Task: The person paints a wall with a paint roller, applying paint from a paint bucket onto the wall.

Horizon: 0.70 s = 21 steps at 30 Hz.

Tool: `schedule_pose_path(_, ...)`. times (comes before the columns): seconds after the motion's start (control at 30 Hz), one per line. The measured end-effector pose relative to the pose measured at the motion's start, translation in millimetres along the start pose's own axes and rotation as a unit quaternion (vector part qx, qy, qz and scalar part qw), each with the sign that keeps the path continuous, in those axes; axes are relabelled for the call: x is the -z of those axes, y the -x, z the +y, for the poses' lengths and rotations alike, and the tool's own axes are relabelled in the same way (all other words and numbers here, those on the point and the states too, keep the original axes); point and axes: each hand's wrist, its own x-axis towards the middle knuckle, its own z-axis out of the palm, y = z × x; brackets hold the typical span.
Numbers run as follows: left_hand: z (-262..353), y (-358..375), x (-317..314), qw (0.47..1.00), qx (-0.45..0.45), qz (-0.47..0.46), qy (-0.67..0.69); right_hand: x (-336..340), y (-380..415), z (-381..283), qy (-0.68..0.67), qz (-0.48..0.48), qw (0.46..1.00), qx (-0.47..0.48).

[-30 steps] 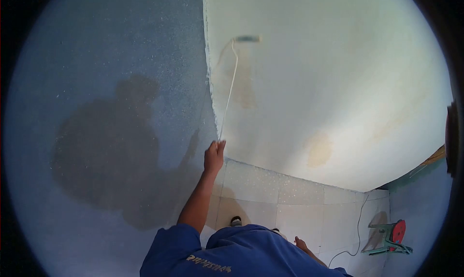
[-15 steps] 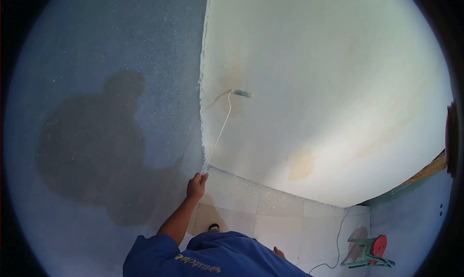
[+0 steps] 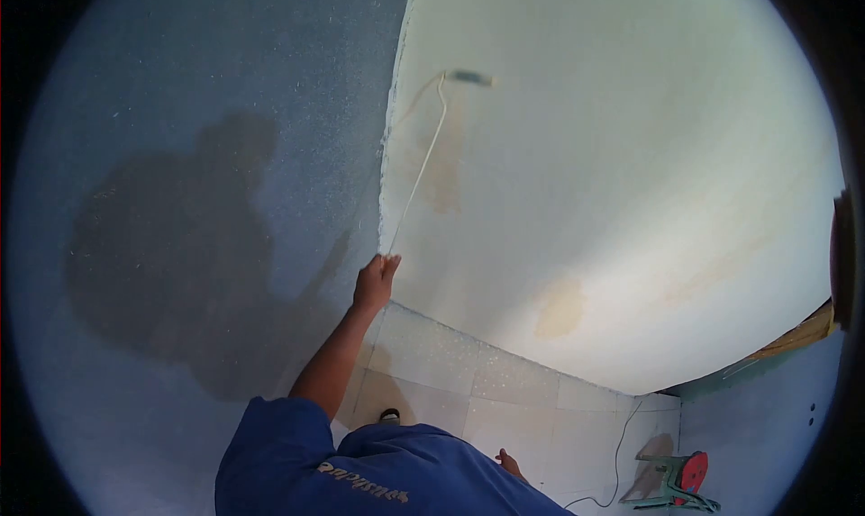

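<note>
My left hand (image 3: 377,282) is raised in front of the wall corner, its fingers wrapped round the lower end of a paint roller (image 3: 417,181). The long thin handle runs up from the fist to a slightly blurred roller head (image 3: 470,77), which lies at the upper part of the white wall (image 3: 559,156). Low at my right side, my right hand (image 3: 509,463) shows only in part beyond the blue shirt, with a finger sticking out and nothing visible in it.
A blue-grey wall (image 3: 315,48) with a shadow is on the left. The tiled floor (image 3: 514,417) carries a dark cable (image 3: 618,462) and a red cable reel on a green stand (image 3: 692,473) at the lower right. Another blue wall (image 3: 766,408) is beyond.
My left hand has risen, and the roller head has moved up the white wall and slightly right. More of my right hand shows beside the shirt.
</note>
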Motion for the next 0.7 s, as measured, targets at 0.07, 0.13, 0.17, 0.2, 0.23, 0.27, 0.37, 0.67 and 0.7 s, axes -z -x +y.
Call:
schedule_pose_path(0.07, -15, 31, 3, 0.996, 0.041, -0.040, -0.072, -4, 2, -6, -0.042, -0.025, 0.999, 0.005)
schedule_pose_path(0.13, -33, 66, 4, 0.992, 0.084, -0.070, -0.055, -5, 7, -8, 0.007, -0.018, 0.999, 0.044)
schedule_pose_path(0.17, -52, 82, 3, 0.989, 0.091, -0.083, -0.083, -5, 9, -9, 0.057, -0.012, 0.995, 0.084)
schedule_pose_path(0.2, -70, 97, 1, 0.984, 0.098, -0.096, -0.111, -5, 1, -1, 0.057, -0.012, 0.995, 0.082)
schedule_pose_path(0.23, -76, 109, 1, 0.984, 0.100, -0.097, -0.111, -5, -18, 17, 0.045, -0.025, 0.996, 0.072)
schedule_pose_path(0.27, -78, 121, 3, 0.981, 0.127, -0.107, -0.103, -5, -39, 41, 0.033, -0.038, 0.997, 0.060)
schedule_pose_path(0.37, -101, 139, -2, 0.969, 0.170, -0.136, -0.116, 5, -42, 65, 0.139, 0.024, 0.990, 0.031)
schedule_pose_path(0.67, -90, 127, -22, 0.887, 0.368, -0.267, -0.085, 25, -2, 41, 0.006, -0.003, 1.000, 0.018)
schedule_pose_path(0.7, -94, 128, -30, 0.889, 0.360, -0.270, -0.086, 23, 8, 32, 0.008, 0.000, 1.000, 0.015)
